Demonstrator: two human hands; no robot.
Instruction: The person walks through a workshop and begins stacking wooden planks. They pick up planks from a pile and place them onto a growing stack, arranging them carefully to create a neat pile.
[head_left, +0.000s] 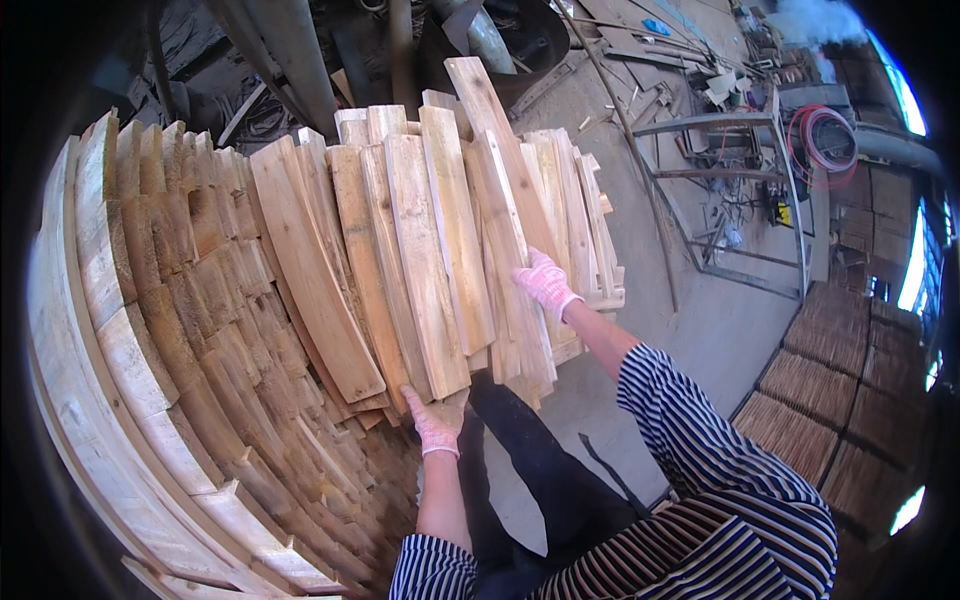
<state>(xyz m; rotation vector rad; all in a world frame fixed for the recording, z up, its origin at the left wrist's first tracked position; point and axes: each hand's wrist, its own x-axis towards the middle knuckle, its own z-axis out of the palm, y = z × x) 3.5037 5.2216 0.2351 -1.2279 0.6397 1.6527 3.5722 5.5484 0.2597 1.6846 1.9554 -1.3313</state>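
Note:
Both my hands wear pink-and-white knit gloves. My left hand (437, 420) is at the near end of a pale wooden board (425, 265), its thumb at the board's left corner and the other fingers partly hidden beneath the end. My right hand (547, 285) is closed on the right edge of a narrow wooden board (503, 190), which slants away from me over the pile. Beside it, a longer brown board (495, 120) sticks out past the far side. Around both hands lie several loose boards, roughly side by side and overlapping.
A tall, curved-looking stack of boards (215, 300) fills the left side. Grey floor (650, 260) shows at right, with a metal frame (720, 180) holding a coiled pink hose (825, 140). Bundled wood stacks (815, 370) stand far right. Pipes (290, 60) and scraps lie beyond.

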